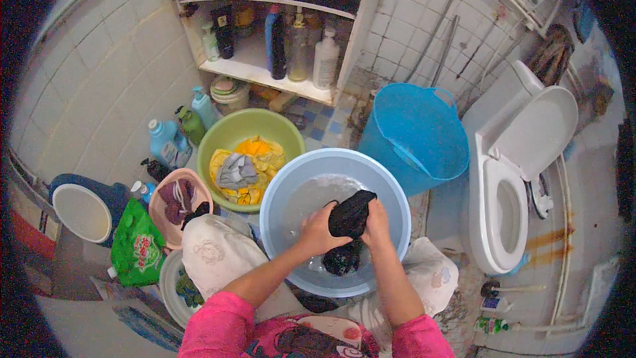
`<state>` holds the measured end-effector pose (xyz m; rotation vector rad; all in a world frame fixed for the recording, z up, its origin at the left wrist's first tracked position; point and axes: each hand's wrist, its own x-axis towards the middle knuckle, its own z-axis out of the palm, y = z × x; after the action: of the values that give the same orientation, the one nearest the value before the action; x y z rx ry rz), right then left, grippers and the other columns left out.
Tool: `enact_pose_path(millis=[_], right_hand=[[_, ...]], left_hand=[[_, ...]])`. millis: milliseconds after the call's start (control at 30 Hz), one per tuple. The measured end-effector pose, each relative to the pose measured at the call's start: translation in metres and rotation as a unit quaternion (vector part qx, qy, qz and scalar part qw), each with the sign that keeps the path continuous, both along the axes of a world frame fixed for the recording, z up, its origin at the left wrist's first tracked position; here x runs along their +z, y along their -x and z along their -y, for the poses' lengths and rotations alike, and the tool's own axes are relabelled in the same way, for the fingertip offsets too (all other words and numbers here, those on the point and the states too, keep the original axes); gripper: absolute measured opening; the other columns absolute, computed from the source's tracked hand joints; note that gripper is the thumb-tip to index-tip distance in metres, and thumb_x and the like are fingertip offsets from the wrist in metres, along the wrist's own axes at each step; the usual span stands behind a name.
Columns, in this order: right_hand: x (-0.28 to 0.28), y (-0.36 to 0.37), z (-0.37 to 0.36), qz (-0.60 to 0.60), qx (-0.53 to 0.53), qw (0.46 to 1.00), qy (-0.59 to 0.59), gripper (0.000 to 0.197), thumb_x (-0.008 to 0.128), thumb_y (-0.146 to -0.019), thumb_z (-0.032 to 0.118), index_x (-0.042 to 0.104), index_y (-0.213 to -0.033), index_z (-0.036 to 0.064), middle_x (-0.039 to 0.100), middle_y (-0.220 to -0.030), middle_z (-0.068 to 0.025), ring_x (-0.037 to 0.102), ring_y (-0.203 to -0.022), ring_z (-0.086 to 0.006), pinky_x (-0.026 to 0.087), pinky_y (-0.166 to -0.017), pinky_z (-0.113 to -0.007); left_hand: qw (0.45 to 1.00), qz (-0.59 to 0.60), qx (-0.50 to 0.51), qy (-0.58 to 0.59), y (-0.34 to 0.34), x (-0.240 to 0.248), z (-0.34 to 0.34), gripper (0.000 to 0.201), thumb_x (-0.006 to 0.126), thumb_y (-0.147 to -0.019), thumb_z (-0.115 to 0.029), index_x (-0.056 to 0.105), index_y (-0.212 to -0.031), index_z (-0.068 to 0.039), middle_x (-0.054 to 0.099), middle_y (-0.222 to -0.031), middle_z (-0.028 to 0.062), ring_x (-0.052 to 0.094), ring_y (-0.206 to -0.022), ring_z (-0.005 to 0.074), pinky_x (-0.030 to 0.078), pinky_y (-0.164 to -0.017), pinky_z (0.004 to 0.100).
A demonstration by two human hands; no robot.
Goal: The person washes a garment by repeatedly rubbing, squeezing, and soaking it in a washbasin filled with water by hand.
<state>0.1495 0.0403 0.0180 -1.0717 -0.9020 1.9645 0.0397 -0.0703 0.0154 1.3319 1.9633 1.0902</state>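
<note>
A wet black cloth [349, 215] is bunched up between my two hands, over a light blue basin [275, 209] with water in it. My left hand [318, 231] grips the cloth from its left side, thumb along the edge. On the other side my right hand [375, 224] is closed round it. The cloth's lower end hangs down to the water; its exact garment kind does not show. The basin stands between my knees, which are in pale trousers.
A green basin [295, 134] with yellow and grey clothes stands beyond, left of a tall blue tub [416, 136]. At left are a pink basin [159, 215], a green detergent pouch [138, 245] and several bottles. A toilet [487, 205] stands at right, a shelf [255, 71] behind.
</note>
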Motion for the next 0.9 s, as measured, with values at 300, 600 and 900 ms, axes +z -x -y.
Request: enact_pose_path(millis=[300,600,900], right_hand=[[-0.005,-0.014,-0.018,-0.186,-0.083,0.97,0.134,0.029,0.042,-0.087,0.027,0.055,-0.09,0.0019,0.06,-0.087,-0.0097,0.058,-0.078,-0.0233,0.048,-0.073,-0.037],[0.035,0.009,0.04,0.26,0.029,0.936,-0.235,0.039,0.057,-0.08,0.02,0.046,-0.111,-0.001,0.054,-0.1,-0.0127,0.052,-0.095,-0.0275,0.038,-0.088,-0.035],[-0.014,0.009,0.016,0.279,0.007,0.93,-0.239,0.032,0.043,-0.085,0.01,0.039,-0.114,-0.0044,0.05,-0.104,-0.0221,0.047,-0.102,-0.035,0.033,-0.091,-0.037]], left_hand=[[0.993,-0.087,-0.041,0.065,0.022,-0.017,-0.01,0.049,0.071,-0.061,-0.036,0.061,-0.099,-0.006,0.053,-0.111,0.0123,0.046,-0.107,0.0262,0.036,-0.088,0.0359],[0.823,0.553,0.112,-0.069,0.027,0.002,-0.018,0.037,0.058,-0.081,-0.023,0.05,-0.111,-0.004,0.059,-0.099,0.0101,0.057,-0.089,0.0206,0.045,-0.08,0.0338],[0.996,0.092,0.005,-0.006,-0.005,0.02,0.001,0.034,0.043,-0.087,-0.024,0.049,-0.112,-0.001,0.055,-0.101,0.0243,0.053,-0.095,0.0372,0.04,-0.083,0.0377]])
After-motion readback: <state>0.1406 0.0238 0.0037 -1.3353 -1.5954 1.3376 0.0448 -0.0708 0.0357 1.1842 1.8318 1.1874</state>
